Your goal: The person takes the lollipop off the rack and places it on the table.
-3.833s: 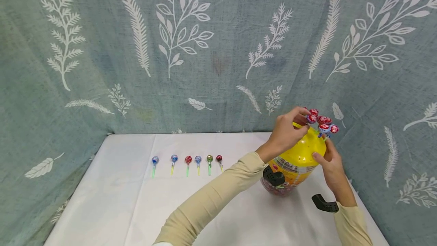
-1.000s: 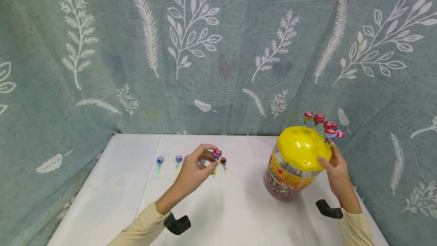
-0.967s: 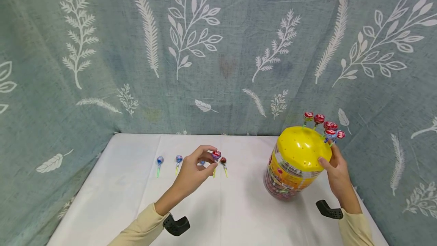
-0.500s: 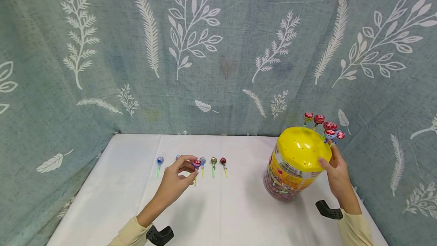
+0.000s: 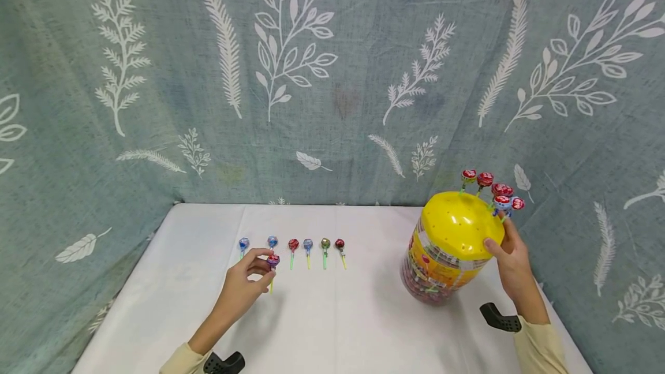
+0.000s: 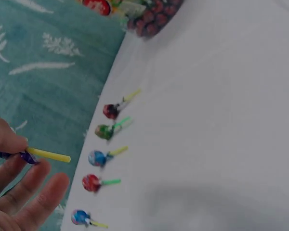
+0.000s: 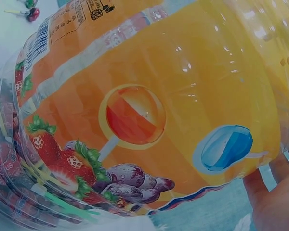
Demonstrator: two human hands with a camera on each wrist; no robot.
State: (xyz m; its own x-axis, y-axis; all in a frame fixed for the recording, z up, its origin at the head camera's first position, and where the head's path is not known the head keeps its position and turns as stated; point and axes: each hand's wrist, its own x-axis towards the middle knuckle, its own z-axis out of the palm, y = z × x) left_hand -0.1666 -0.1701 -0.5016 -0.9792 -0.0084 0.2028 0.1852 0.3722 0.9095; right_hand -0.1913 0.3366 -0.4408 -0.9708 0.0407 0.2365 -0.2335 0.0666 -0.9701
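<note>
In the head view my left hand (image 5: 241, 287) pinches a purple-and-red lollipop (image 5: 273, 260) with its yellow stick pointing down, just in front of a row of lollipops. The left wrist view shows that yellow stick (image 6: 50, 154) sticking out from the fingers. My right hand (image 5: 513, 261) grips the yellow lid (image 5: 459, 227) of a big candy jar (image 5: 441, 270), which leans to the right. Several lollipops (image 5: 501, 190) stand in the lid's holes at its far right edge. In the right wrist view the fingers (image 7: 274, 192) lie at the jar's lid end.
Several lollipops lie in a row on the white table (image 5: 353, 316), among them a red one (image 5: 293, 244), a green one (image 5: 325, 243) and a dark red one (image 5: 340, 243). A patterned cloth (image 5: 332, 103) hangs behind and at both sides.
My left hand has moved away from the jar lid to the left, along the row of lollipops, carrying the purple-and-red one. The right hand has stayed on the lid.
</note>
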